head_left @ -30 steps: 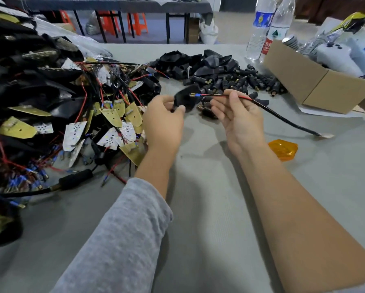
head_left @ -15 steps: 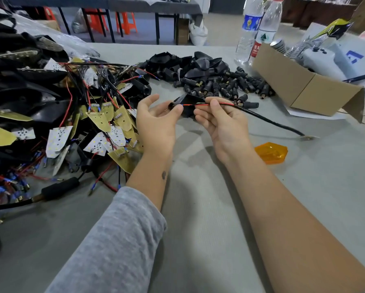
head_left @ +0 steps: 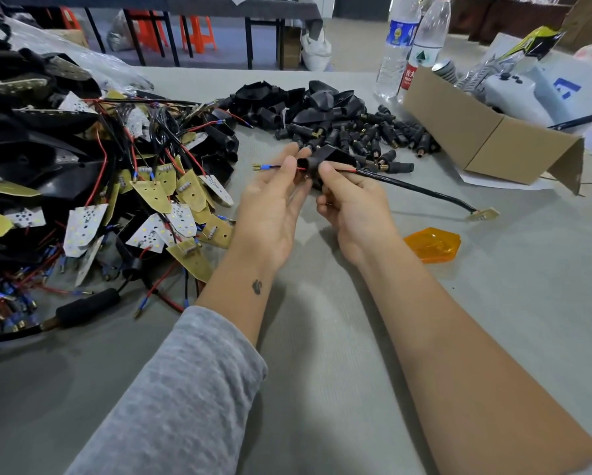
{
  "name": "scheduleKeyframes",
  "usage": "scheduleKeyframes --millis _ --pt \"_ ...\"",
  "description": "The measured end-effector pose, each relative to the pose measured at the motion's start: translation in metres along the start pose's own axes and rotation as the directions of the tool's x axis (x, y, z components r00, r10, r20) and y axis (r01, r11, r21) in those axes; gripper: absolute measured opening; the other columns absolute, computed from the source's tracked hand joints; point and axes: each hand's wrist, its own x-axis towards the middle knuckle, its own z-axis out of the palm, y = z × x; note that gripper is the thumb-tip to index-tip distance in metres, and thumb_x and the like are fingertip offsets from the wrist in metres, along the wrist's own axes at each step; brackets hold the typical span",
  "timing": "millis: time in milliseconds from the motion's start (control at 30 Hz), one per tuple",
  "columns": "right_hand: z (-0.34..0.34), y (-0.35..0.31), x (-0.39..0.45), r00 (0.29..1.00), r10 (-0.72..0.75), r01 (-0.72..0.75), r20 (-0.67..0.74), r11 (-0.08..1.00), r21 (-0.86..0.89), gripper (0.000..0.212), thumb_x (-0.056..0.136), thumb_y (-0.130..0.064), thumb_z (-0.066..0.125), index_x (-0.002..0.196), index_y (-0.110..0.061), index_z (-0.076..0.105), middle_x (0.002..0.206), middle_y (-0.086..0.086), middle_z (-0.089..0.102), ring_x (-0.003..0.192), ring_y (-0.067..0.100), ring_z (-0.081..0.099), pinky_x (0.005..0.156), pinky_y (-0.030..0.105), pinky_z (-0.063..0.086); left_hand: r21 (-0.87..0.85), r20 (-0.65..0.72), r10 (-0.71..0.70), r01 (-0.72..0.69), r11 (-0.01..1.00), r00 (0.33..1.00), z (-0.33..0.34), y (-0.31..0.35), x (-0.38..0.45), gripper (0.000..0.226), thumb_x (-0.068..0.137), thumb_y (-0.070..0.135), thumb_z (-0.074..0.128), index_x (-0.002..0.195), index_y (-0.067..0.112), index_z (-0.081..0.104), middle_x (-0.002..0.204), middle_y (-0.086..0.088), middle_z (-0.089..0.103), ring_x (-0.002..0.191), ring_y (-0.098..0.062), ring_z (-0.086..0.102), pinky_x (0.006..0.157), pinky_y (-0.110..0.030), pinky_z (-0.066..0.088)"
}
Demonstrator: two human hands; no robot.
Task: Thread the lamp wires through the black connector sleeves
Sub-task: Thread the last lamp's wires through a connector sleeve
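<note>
Black moulded sleeve (head_left: 325,159) in right hand (head_left: 349,207) | left hand (head_left: 274,207) pinches red wire (head_left: 281,167)

Grey table (head_left: 493,337) carries wired lamp boards (head_left: 150,200), black connector sleeves (head_left: 356,132), cardboard box (head_left: 486,145), orange lens (head_left: 431,243)

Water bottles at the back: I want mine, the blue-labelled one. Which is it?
The left bottle, farther from the cardboard box; its label is blue. The bottle beside it has a white label with green and red.

Both forearms reach forward, left hand (head_left: 270,207) and right hand (head_left: 353,204) close together, fingers curled in pinches.
</note>
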Motion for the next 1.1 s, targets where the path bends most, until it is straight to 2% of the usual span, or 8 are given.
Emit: scheduleKeyframes --millis 133,233,333,433,567,733,967,1100 --pt "0.002 0.0 -0.001 0.999 0.023 -0.021 0.048 0.999 -0.036 0.014 0.095 -0.011 0.059 0.086 -0.01 0.07 0.065 0.001 0.06 0.055 0.01 0.051 0.053 0.019 0.045 0.157 0.043 -0.013 0.006 0.988 0.999 0.005 -0.004 -0.003 0.027 0.106 0.022 0.037 0.118 0.024 0.061 0.105 0.001 0.072 0.092 -0.009 0.067 0.079 -0.023 0.053" --pt "0.004 0.002 -0.003 0.998 -0.034 0.05 0.06 0.957 -0.284 0.023 0.097 -0.017 0.058 0.078 -0.01 0.069 0.063 0.004 0.065 0.053 0.015 0.057 0.053 0.027 0.048 0.168 -0.067 0.052 -0.04 0.985 0.996 0.002 -0.001 -0.004 0.028 0.107 0.028 0.034 0.111 0.029 0.062 0.098 0.003 0.074 0.092 -0.017 0.069 0.074 -0.031 0.054" --pt "0.003 0.006 -0.004 0.936 -0.34 0.268 0.093 0.515 -0.814 0.029 0.093 -0.027 0.06 0.066 -0.018 0.062 0.062 -0.005 0.062 0.062 0.015 0.058 0.063 0.036 0.05 0.126 -0.192 0.081 -0.057 0.99 0.978 -0.004 0.005 -0.003 0.029 0.107 0.03 0.032 0.111 0.026 0.06 0.114 -0.003 0.069 0.104 -0.024 0.069 0.077 -0.035 0.059" --pt "0.007 0.003 -0.009 0.798 -0.56 0.415 0.222 0.244 -0.876 0.013 0.085 -0.028 0.068 0.094 -0.021 0.064 0.094 -0.005 0.058 0.09 0.014 0.052 0.077 0.032 0.046 0.155 -0.227 0.123 -0.088 0.984 0.966 -0.008 0.011 -0.001 0.03 0.107 0.032 0.03 0.107 0.027 0.06 0.109 0.001 0.07 0.097 -0.02 0.071 0.074 -0.033 0.06" --pt "0.003 0.005 -0.004 0.853 -0.395 0.384 0.343 0.029 -0.923 0.074 0.082 -0.043 0.069 0.146 -0.025 0.037 0.144 0.005 0.039 0.133 0.025 0.032 0.11 0.037 0.024 0.284 -0.192 0.186 -0.127 0.95 0.964 -0.008 0.011 -0.003 0.033 0.107 0.037 0.025 0.106 0.027 0.057 0.097 0.008 0.075 0.094 -0.02 0.072 0.077 -0.037 0.059" --pt "-0.002 0.006 -0.001 0.869 -0.337 0.348 0.361 -0.102 -0.932 0.036 0.099 -0.042 0.046 0.131 -0.026 0.051 0.121 -0.002 0.059 0.116 0.024 0.048 0.098 0.038 0.027 0.302 -0.176 0.214 -0.154 0.941 0.961 -0.008 0.017 -0.002 0.035 0.107 0.037 0.024 0.105 0.024 0.056 0.099 0.005 0.076 0.096 -0.021 0.071 0.073 -0.03 0.059" --pt "-0.006 0.0 0.0 0.903 -0.264 0.378 0.338 0.117 -0.918 0.026 0.104 -0.028 0.04 0.115 -0.018 0.061 0.105 0.002 0.065 0.101 0.025 0.056 0.088 0.046 0.043 0.068 -0.252 0.173 -0.161 0.985 0.952 -0.022 0.04 0.004 0.038 0.106 0.044 0.023 0.105 0.027 0.057 0.104 0.001 0.075 0.107 -0.024 0.068 0.079 -0.042 0.059" --pt "-0.005 0.001 0.0 0.897 -0.298 0.394 0.326 0.208 -0.895 0.022 0.103 -0.029 0.043 0.113 -0.019 0.059 0.095 -0.007 0.06 0.092 0.016 0.055 0.076 0.036 0.044 0.03 -0.316 0.196 -0.197 0.98 0.928 -0.029 0.047 0.006 0.04 0.105 0.049 0.021 0.106 0.034 0.057 0.107 0.005 0.074 0.105 -0.016 0.068 0.095 -0.05 0.051"
